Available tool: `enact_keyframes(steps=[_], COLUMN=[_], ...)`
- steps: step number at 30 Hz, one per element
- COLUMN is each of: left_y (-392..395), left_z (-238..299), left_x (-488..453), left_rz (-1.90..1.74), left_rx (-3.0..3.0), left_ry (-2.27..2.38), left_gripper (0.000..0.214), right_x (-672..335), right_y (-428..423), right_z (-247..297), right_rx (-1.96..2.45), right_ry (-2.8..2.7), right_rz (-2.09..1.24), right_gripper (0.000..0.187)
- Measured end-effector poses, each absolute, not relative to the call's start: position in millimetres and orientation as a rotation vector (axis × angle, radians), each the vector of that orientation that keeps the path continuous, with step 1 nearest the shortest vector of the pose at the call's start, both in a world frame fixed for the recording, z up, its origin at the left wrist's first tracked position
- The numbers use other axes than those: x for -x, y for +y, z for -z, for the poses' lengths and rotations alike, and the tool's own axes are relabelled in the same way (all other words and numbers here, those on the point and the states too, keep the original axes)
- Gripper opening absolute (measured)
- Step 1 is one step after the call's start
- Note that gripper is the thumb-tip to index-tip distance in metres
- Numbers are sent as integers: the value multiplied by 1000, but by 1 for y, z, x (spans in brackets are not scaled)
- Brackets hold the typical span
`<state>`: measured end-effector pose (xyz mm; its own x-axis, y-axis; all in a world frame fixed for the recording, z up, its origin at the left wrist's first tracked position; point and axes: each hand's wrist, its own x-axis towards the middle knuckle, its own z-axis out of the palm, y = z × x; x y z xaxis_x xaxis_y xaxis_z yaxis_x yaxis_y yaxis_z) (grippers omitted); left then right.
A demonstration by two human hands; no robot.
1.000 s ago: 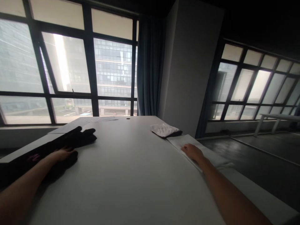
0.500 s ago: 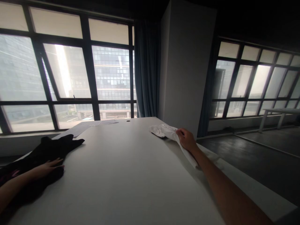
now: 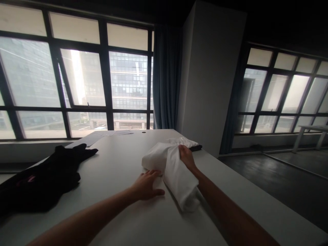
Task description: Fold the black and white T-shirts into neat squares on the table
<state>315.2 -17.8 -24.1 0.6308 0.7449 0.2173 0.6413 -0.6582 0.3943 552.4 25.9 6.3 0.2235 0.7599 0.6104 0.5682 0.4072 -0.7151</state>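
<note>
A white cloth (image 3: 174, 171) lies bunched on the white table (image 3: 123, 212) in front of me. My right hand (image 3: 186, 156) is closed on its upper part. My left hand (image 3: 147, 184) lies flat on the table with fingers stretched out, touching the cloth's near left edge. Behind the cloth, a small white packet (image 3: 183, 140) rests on a dark flat object (image 3: 196, 147) near the table's right edge.
A black garment (image 3: 48, 177) lies heaped at the table's left side. Papers (image 3: 97, 136) sit at the far edge by the windows. The table's right edge drops to a dark floor (image 3: 276, 184). Another white table (image 3: 311, 131) stands far right.
My right hand has dragged the white cloth from the right edge toward the middle of the table. My left hand has left the black garment and come across to the cloth.
</note>
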Motion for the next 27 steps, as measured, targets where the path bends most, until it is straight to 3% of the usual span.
enact_keyframes(steps=[5,11,14,18,20,24,27], left_y=[-7,14,11,-9,-17,-15,-6], left_z=[34,-13,-78,-151,-167,-167,-158], left_x=[-375,-344,-317,-304,-296,-253,-203], left_rz=[-821,-902,-1295,-1745,-1677,-1175,-774], left_rx=[-2369,-2409,-2369,-2607,-2873,-3295,-3438], left_ry=[858,905,1103,972,995,1290,1430], left_gripper=[23,13,13,11,15,22,42], right_x=[-536,-581,-587,-565,-556,-558,-558], right_y=[3,3,-9,-27,-33,-37,-30], right_z=[-4,-22,-34,-48,-53,-45,-21], right_rx=[1133,1212,1185,1097,1119,1422,1767], right_ry=[-1346,-1193,-1271,-1507,-1670,-2069,-2326], right_rz=[-397,-50,227,372,343,60,-212], right_gripper=[57,65,55,53,57,75,54])
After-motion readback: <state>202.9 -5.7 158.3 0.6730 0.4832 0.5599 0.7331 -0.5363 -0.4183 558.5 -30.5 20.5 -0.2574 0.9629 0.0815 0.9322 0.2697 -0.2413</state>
